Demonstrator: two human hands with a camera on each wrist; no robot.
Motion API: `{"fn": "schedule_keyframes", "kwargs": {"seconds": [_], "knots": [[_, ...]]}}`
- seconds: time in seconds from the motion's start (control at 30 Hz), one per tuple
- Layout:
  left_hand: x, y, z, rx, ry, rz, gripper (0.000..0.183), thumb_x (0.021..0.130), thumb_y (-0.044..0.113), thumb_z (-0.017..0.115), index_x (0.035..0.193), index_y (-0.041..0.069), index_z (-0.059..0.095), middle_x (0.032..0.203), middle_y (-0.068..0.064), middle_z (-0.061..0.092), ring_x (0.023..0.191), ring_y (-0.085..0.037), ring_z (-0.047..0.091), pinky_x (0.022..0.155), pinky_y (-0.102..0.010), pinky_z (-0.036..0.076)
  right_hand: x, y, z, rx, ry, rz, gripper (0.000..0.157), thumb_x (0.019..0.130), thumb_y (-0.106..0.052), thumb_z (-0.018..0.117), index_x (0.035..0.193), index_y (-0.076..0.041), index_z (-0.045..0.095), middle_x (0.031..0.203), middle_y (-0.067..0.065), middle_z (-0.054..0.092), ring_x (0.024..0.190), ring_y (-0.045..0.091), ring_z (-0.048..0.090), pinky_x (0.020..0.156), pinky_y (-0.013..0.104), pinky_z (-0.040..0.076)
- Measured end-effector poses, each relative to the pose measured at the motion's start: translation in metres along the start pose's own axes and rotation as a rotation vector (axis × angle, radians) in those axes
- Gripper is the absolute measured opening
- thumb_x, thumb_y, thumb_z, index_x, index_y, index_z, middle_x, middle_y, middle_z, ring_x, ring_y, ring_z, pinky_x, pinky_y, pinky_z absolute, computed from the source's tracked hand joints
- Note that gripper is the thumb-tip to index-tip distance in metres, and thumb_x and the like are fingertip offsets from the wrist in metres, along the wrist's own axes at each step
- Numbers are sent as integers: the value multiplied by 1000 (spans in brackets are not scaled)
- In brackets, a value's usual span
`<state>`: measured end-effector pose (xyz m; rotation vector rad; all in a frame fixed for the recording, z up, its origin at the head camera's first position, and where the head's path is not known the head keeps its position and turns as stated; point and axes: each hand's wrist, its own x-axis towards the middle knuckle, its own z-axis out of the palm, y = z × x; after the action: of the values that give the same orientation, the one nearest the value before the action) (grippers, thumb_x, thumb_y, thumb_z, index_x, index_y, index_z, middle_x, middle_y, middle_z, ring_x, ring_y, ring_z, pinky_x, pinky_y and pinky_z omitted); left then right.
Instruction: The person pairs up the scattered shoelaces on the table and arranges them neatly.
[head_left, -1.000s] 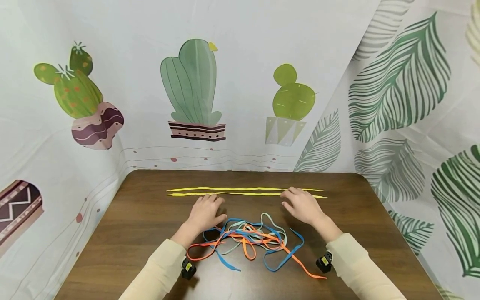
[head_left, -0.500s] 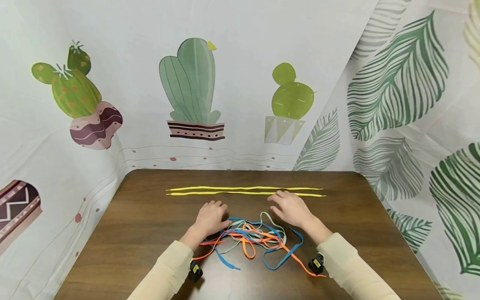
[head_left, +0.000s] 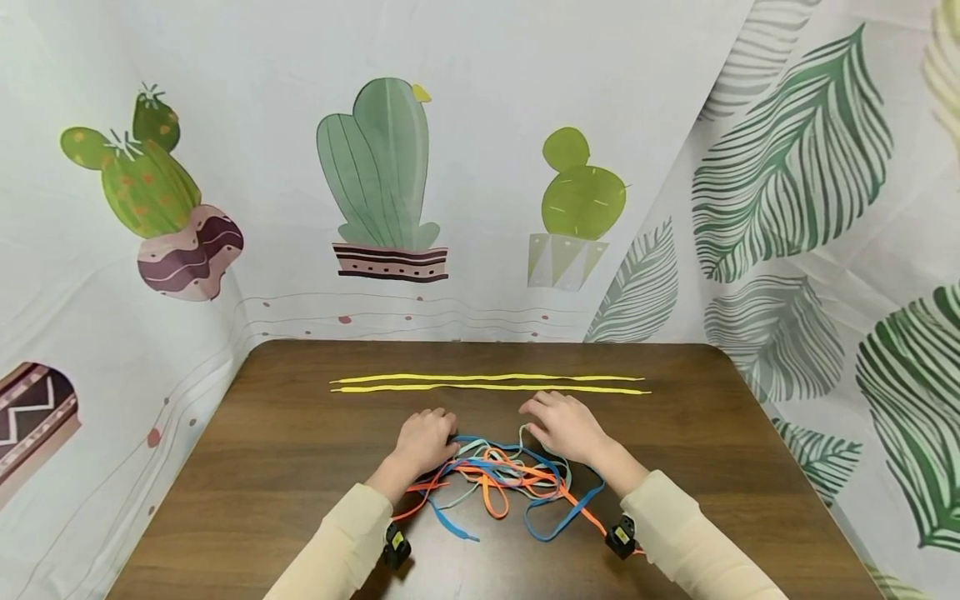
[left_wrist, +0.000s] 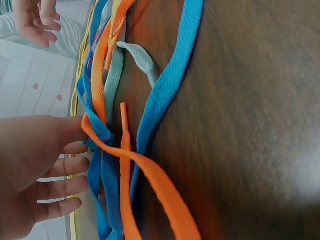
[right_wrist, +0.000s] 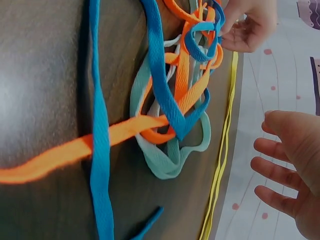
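Note:
A tangle of flat shoelaces lies on the table: orange (left_wrist: 162,185), blue (left_wrist: 172,82) and pale green (right_wrist: 165,170). At its left end is my left hand (head_left: 426,440), its thumb by an orange and blue crossing in the left wrist view; whether it touches is unclear. Those fingers are loosely bent and apart, with nothing gripped. Above the tangle's far right side hovers my right hand (head_left: 566,427), fingers spread and relaxed, holding nothing. Behind both hands, two yellow shoelaces (head_left: 480,387) run straight and nearly parallel. The tangle's crossings are partly hidden among the loops.
The brown wooden table (head_left: 285,467) reaches back to a cloth backdrop (head_left: 495,167) printed with cacti and leaves. A loose orange end trails toward the front right, under my right wrist's black camera (head_left: 621,537). A blue end (head_left: 453,527) points toward the front.
Both hands have drawn back from the yellow shoelaces toward the tangle. My right hand has moved left and nearer; my left hand has shifted slightly right and nearer. The shoelaces look unmoved.

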<state>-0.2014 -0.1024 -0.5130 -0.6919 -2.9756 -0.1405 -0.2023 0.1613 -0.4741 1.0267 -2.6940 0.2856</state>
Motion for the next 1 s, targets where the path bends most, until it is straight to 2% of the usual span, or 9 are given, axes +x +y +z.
{"fn": "schedule_keyframes", "kwargs": {"seconds": [0.2, 0.37, 0.6, 0.73, 1.0], "knots": [[1, 1, 2, 0, 8, -6, 21, 76, 29, 71, 71, 18, 54, 69, 6, 47, 60, -11, 44, 56, -27, 37, 2, -7, 1, 14, -12, -6, 24, 84, -24, 65, 107, -17, 64, 102, 0, 62, 89, 20, 61, 75, 37, 51], [0, 2, 3, -6, 41, 2, 18, 76, 22, 69, 68, 18, 53, 67, 7, 47, 59, -11, 45, 54, -26, 37, 5, -13, 2, 33, -7, -31, 33, 82, -26, 67, 114, -17, 62, 105, 0, 61, 90, 19, 61, 72, 35, 51], [-1, 4, 1, -22, 143, 24, 16, 75, 18, 68, 69, 18, 54, 66, 8, 54, 59, -12, 51, 55, -27, 40, 6, -19, 6, 59, -4, -44, 36, 81, -25, 69, 115, -16, 61, 105, 0, 61, 89, 18, 60, 71, 34, 51], [-1, 7, -7, -47, 200, 37, 15, 77, 17, 67, 70, 19, 54, 65, 9, 55, 58, -11, 52, 56, -28, 44, 8, -22, 9, 72, -9, -57, 37, 81, -25, 69, 116, -15, 61, 105, 1, 61, 89, 18, 60, 71, 35, 51], [-2, 14, -26, -84, 315, 94, 14, 77, 15, 67, 72, 19, 54, 63, 10, 51, 53, -6, 46, 53, -24, 40, 9, -26, 17, 84, -73, -36, 35, 83, -29, 66, 116, -16, 61, 106, 0, 61, 91, 18, 60, 74, 35, 50]]}}
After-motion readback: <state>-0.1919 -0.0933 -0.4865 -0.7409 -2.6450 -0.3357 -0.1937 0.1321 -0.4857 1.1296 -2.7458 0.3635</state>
